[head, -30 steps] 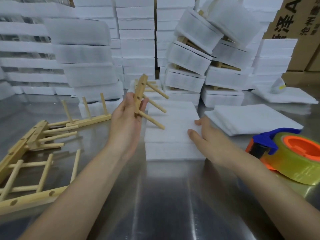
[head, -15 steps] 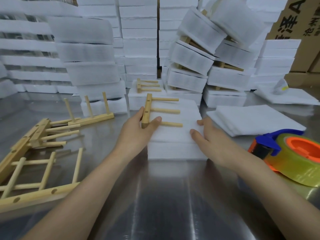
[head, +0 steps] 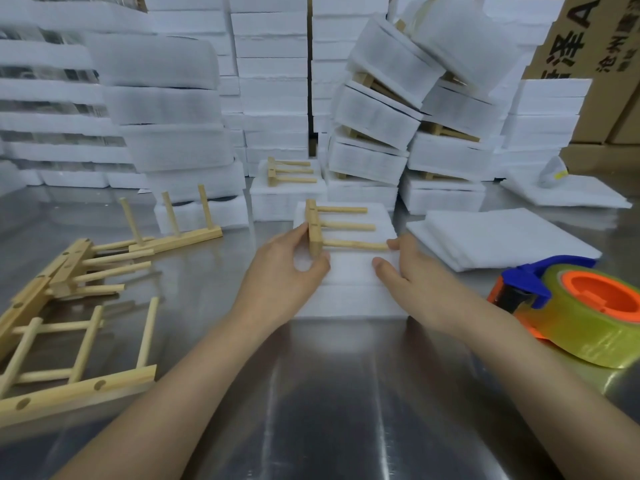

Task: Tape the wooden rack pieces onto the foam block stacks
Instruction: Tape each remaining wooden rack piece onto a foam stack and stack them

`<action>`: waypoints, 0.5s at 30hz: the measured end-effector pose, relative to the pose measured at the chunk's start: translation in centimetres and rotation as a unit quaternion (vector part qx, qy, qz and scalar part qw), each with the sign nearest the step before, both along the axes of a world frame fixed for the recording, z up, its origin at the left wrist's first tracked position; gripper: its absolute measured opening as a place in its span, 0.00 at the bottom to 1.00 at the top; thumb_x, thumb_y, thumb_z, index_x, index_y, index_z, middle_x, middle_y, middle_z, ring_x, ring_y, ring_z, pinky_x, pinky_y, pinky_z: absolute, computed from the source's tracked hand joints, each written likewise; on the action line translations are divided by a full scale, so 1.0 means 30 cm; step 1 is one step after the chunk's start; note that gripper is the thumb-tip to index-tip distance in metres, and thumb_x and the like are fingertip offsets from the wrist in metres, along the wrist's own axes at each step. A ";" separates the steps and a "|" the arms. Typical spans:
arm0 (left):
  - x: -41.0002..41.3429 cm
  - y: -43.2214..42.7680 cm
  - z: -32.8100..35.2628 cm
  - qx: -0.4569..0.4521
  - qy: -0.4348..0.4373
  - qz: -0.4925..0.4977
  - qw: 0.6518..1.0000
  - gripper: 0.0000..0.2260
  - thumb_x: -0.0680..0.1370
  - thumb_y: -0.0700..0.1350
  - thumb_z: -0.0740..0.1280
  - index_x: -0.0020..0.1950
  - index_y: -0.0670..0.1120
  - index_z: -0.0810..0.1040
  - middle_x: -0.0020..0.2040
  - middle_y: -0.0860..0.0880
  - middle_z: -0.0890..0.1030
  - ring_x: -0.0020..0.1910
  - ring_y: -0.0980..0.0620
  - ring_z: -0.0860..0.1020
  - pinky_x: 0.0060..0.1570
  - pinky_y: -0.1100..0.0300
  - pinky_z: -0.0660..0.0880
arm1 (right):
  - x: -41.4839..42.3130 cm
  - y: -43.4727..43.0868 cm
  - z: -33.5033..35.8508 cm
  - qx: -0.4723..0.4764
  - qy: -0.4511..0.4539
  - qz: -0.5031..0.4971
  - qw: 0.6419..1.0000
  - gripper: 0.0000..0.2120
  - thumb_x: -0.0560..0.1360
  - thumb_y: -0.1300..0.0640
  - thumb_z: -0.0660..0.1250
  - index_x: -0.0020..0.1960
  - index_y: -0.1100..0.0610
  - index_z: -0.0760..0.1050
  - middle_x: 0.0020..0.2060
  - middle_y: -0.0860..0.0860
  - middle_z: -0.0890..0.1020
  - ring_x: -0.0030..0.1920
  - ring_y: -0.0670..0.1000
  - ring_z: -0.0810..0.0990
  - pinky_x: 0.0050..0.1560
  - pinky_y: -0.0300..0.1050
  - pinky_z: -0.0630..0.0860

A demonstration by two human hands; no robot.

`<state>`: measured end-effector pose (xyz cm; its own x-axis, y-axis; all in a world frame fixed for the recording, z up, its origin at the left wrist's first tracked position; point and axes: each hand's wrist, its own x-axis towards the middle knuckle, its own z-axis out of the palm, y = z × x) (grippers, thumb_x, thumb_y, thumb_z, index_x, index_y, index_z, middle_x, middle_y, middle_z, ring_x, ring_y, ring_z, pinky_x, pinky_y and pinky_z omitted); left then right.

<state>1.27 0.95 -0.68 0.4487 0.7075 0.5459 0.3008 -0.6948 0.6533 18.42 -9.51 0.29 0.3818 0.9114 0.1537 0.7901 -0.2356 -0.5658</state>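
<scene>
Wooden rack piece (head: 341,226) lies flat on the foam stack (head: 349,296) between the hands, its pegs pointing toward the right hand. The left hand (head: 287,271) pinches its base bar. The right hand (head: 412,275) rests loose-fingered on the foam's right edge, by the nearest peg's tip. Tape (head: 588,313) sits on the counter (head: 329,393) right of that hand; spare racks (head: 69,271) lie left.

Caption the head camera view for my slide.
Left hand holds a wooden rack piece on a foam stack; right hand rests on the stack.
</scene>
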 end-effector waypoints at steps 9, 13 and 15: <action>0.003 -0.001 0.001 0.013 0.020 -0.012 1.000 0.11 0.76 0.41 0.67 0.58 0.41 0.79 0.49 0.52 0.81 0.51 0.56 0.75 0.46 0.84 0.61 | 0.000 -0.002 0.003 -0.003 0.004 0.007 1.000 0.24 0.81 0.43 0.52 0.71 0.56 0.56 0.68 0.51 0.69 0.54 0.45 0.69 0.51 0.41 0.63; 0.003 -0.002 -0.003 0.009 0.056 -0.009 0.998 0.15 0.78 0.43 0.65 0.64 0.41 0.76 0.55 0.40 0.80 0.58 0.45 0.75 0.46 0.75 0.63 | -0.004 -0.005 0.008 -0.007 0.012 0.006 1.000 0.25 0.81 0.42 0.52 0.72 0.56 0.56 0.62 0.52 0.73 0.51 0.47 0.71 0.47 0.42 0.64; 0.007 -0.004 -0.009 0.018 0.058 -0.013 0.998 0.18 0.79 0.46 0.64 0.68 0.42 0.73 0.60 0.41 0.79 0.62 0.46 0.74 0.51 0.72 0.62 | -0.004 -0.006 0.010 -0.008 0.012 0.007 1.000 0.25 0.81 0.43 0.52 0.72 0.56 0.56 0.65 0.52 0.71 0.54 0.48 0.71 0.49 0.42 0.64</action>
<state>1.49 0.82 -0.95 0.5284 0.6762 0.5133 0.3551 -0.7252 0.5898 18.29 -9.70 0.58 0.3720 0.9191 0.1300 0.7799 -0.2335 -0.5807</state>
